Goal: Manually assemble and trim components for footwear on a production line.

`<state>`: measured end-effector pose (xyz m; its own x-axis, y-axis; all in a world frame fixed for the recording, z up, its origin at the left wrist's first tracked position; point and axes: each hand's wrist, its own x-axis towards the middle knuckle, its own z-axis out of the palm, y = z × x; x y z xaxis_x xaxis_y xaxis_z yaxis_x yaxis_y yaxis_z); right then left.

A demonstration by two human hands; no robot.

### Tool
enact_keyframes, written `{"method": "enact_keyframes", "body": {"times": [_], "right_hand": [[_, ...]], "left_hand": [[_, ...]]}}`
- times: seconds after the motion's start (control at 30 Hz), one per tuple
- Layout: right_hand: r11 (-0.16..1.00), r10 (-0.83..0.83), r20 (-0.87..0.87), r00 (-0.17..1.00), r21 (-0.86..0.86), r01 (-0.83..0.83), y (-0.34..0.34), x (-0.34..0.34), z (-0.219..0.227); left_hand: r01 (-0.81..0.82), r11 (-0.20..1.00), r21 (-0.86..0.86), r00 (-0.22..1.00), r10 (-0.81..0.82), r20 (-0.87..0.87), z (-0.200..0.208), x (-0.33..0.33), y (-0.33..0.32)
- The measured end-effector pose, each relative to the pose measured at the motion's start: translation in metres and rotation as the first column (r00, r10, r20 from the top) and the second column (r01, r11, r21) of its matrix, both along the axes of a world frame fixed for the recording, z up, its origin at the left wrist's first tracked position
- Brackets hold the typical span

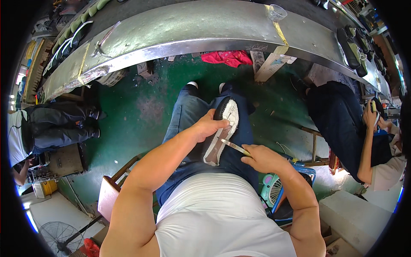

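My left hand (208, 126) is closed on a shoe (214, 145) resting over my lap, its underside facing up. The thumb presses on the bottom near the middle. That underside has a white, rough-edged part at the far end, a brown-grey middle and a pale border; a black side shows along the far left. In my right hand (265, 158) is a slim, flat, knife-like tool (234, 146) with a pale shaft and a yellowish part by the fingers. Its tip meets or hovers just over the shoe's right edge; I cannot tell which.
A long metal bench (192, 25) curves across the far side, holding a clear plastic cup (277, 13) and dark shoes (349, 47) at right. Red cloth (227, 58) lies beneath it. People sit left and right. A green fan (270, 188) stands by my right elbow.
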<state>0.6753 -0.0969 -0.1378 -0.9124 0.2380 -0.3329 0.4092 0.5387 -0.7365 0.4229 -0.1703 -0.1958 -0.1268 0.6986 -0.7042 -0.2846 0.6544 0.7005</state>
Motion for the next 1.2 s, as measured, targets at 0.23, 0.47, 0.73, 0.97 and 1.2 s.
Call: {"method": "enact_keyframes", "body": {"times": [0.23,0.47,0.73,0.97,1.2], "right_hand": [[0.995,-0.099,0.170,0.980,0.038,0.093,-0.013,0.015,0.008],[0.854,-0.093,0.468,0.879,-0.416,0.312,0.009,0.009,0.015],[0.975,-0.215,0.041,0.976,0.066,0.212,-0.023,-0.003,-0.014],[0.976,-0.180,0.041,0.983,-0.119,0.184,0.001,-0.020,0.017],[0.929,-0.282,0.173,0.944,-0.196,0.313,0.059,-0.036,0.002]], "left_hand": [[0.120,0.987,0.112,0.966,-0.090,-0.242,0.005,0.016,-0.010],[0.268,0.915,0.302,0.905,-0.131,-0.406,-0.018,0.028,-0.067],[0.267,0.955,0.131,0.748,-0.120,-0.652,-0.025,0.049,-0.070],[0.489,0.849,0.201,0.819,-0.367,-0.441,-0.008,0.030,-0.101],[0.535,0.825,0.185,0.629,-0.242,-0.739,-0.032,0.020,-0.093]]}}
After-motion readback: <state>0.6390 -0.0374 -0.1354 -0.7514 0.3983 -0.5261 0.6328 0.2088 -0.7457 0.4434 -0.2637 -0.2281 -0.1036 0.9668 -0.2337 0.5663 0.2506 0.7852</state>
